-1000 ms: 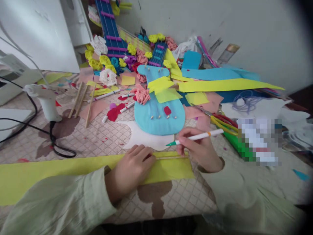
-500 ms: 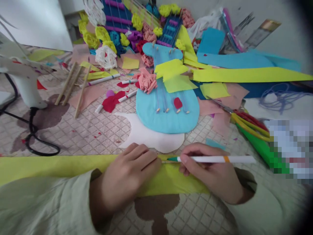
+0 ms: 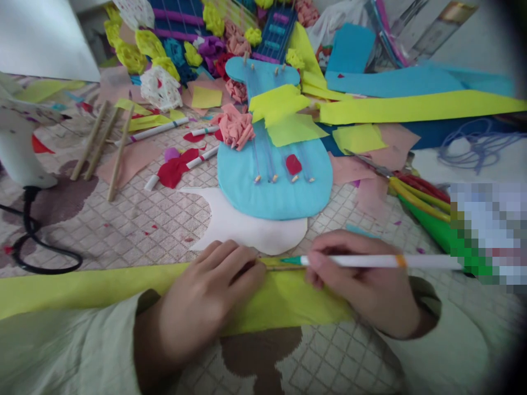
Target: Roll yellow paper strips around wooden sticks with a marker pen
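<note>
A wide strip of yellow crepe paper (image 3: 294, 304) lies across the table in front of me. My left hand (image 3: 212, 293) presses on it with bent fingers, its thumb and forefinger at a thin stick (image 3: 284, 268) that lies along the paper's upper part. Most of the stick's left portion is hidden under that hand. In my right hand (image 3: 373, 291) is a white marker (image 3: 362, 261) with a green tip and an orange band, held almost level. The tip points left and is close to the stick and paper; whether it touches, I cannot tell.
Beyond the hands lie a white cut-out (image 3: 259, 233) and a light-blue guitar-shaped piece (image 3: 272, 200). On the left stand a glue gun (image 3: 20, 148) and several wooden sticks (image 3: 119, 153). Scissors (image 3: 415, 197) lie right. Paper flowers (image 3: 160, 88) crowd the back.
The view has shifted slightly, moving the background left and up. Both hands keep their hold, and the marker lies a little more level, its tip still near the stick.
</note>
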### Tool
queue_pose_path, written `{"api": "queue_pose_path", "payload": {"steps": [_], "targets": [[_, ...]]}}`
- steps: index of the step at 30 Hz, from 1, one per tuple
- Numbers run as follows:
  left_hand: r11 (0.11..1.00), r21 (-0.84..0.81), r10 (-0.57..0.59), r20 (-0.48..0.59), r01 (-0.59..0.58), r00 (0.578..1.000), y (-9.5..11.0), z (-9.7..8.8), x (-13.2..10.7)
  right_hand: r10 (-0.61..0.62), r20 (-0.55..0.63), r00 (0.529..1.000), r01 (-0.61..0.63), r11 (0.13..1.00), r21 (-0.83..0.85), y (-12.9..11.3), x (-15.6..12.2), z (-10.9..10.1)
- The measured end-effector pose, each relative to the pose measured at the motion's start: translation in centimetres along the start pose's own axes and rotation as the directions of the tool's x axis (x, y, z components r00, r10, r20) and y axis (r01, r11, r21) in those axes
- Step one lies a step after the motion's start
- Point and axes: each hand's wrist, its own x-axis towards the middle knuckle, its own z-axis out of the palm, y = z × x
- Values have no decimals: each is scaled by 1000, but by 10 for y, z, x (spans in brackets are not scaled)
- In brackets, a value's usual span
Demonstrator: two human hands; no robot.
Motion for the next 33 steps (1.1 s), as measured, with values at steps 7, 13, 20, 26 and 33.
{"api": "queue_pose_path", "payload": {"steps": [7,13,20,26,33], "targets": [[1000,-11,26,-35,-26,999,-4,2,-3,93,-388,917,115,870,479,0,19,-24],[1000,-15,13,-6,-13,1000,-3,1,-4,100,-337,936,83,868,490,2,21,-22],[999,-7,50,-40,-50,998,-5,2,-3,80,-247,966,56,863,501,3,18,-20],[999,-10,44,-46,-45,998,-5,2,-3,85,-71,994,-49,915,399,1,10,-14],[999,-49,20,-18,-21,1000,-3,0,-1,107,111,988,-109,994,11,-7,4,-2]]}}
